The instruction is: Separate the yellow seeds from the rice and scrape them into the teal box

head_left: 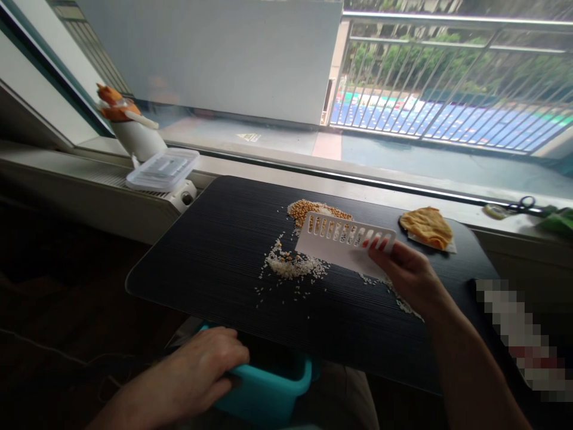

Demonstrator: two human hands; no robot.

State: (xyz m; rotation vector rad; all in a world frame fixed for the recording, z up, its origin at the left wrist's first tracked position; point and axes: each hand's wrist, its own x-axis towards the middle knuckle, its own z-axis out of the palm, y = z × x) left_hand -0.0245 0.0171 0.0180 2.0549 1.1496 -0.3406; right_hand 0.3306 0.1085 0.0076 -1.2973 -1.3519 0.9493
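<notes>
My right hand [403,266] grips one end of a white slotted plastic scraper [333,248], tilted over the black table [188,257]. Behind its slots lies a pile of yellow-brown grains [304,210] mixed with white rice; the scraper hides part of it. Nearer to me is a scattered heap of rice [295,267] with a few yellow grains in it. More rice trails to the right under my right wrist. At the table's front edge, my left hand [215,358] wraps its fingers over the rim of a turquoise bin [268,388], whose inside is dark.
A folded yellow cloth [427,228] lies at the table's right rear. On the left, a clear plastic lid [165,167] and a white container with an orange animal figure [136,134] stand by the window. Scissors [526,205] lie on the sill. A blurred-out object [514,334] sits at right.
</notes>
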